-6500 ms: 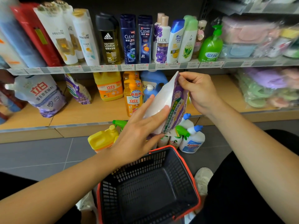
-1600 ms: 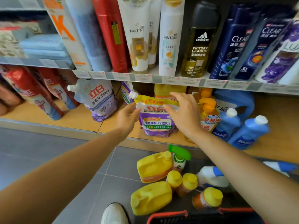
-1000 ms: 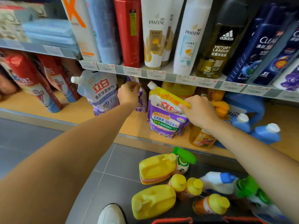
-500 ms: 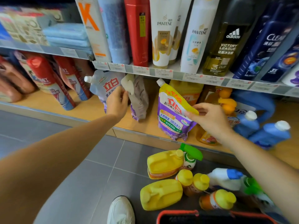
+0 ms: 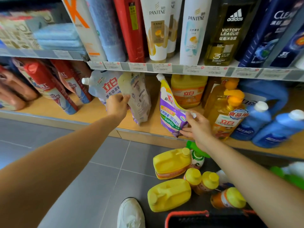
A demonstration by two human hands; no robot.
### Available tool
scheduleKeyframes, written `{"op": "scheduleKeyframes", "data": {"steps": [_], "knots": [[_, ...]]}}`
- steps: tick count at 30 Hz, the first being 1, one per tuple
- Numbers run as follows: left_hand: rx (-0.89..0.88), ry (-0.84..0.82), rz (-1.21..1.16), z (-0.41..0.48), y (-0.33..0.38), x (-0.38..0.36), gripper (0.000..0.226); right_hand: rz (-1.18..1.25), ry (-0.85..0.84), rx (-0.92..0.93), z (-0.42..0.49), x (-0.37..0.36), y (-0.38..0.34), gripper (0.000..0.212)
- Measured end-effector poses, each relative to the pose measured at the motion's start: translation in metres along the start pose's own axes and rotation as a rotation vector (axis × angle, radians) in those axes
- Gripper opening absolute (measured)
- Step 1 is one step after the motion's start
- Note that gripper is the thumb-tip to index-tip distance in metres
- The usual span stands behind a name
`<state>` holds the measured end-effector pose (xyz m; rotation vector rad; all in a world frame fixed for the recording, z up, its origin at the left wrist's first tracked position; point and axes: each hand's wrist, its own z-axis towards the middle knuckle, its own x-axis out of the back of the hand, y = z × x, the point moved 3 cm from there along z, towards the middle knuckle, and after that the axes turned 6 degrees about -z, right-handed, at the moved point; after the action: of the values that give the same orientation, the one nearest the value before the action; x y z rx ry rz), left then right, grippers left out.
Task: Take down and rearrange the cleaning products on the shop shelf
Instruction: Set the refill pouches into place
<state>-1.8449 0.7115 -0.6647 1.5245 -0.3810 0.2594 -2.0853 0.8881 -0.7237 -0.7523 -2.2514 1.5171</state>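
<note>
1. Grey square tiles cover the floor [image 5: 79, 178] below a light wooden shelf [image 5: 97, 112] with a metal strip along its front.
2. Three soft plastic pouches are on that shelf. They are a white pouch [image 5: 102, 85] with a screw spout, a pale pouch [image 5: 139, 97] tilted with its printed back outward, and a purple pouch [image 5: 170, 112] whose yellow top band is crumpled and bent over.
3. The left hand [image 5: 117, 106] curls its fingers round the pale pouch's left edge, gripping it.
4. The right hand [image 5: 199, 127] pinches the purple pouch's right edge between thumb and fingers.
5. Two blue bottles [image 5: 256, 120] with white caps lean at the shelf's right.
6. Two boxy yellow jugs [image 5: 171, 163] lie on their sides on the floor. Beside them are three small round bottles [image 5: 209, 182] with yellow caps, near a red-rimmed basket [image 5: 185, 214].
</note>
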Motion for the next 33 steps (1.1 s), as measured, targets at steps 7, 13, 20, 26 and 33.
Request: {"op": "scheduleKeyframes", "data": {"steps": [7,13,20,26,33], "knots": [[-0.01,-0.005,0.033,-0.007,0.024,0.027,0.026,0.106,-0.144,-0.05,0.022,-0.072,-0.01,0.054],[-0.036,-0.046,0.031,-0.039,0.044,0.04,0.024,-0.269,-0.295,0.063,0.015,-0.068,-0.022,0.086],[-0.049,-0.125,-0.068,-0.104,0.084,0.048,0.016,-0.51,-0.499,0.398,-0.074,-0.051,-0.049,0.061],[-0.001,-0.178,-0.322,-0.169,0.135,0.043,0.02,-0.622,-0.355,0.645,-0.17,-0.039,-0.061,0.078],[-0.033,-0.287,-0.41,-0.235,0.169,0.016,0.024,-0.63,-0.088,0.671,-0.22,0.021,-0.079,0.019]]}}
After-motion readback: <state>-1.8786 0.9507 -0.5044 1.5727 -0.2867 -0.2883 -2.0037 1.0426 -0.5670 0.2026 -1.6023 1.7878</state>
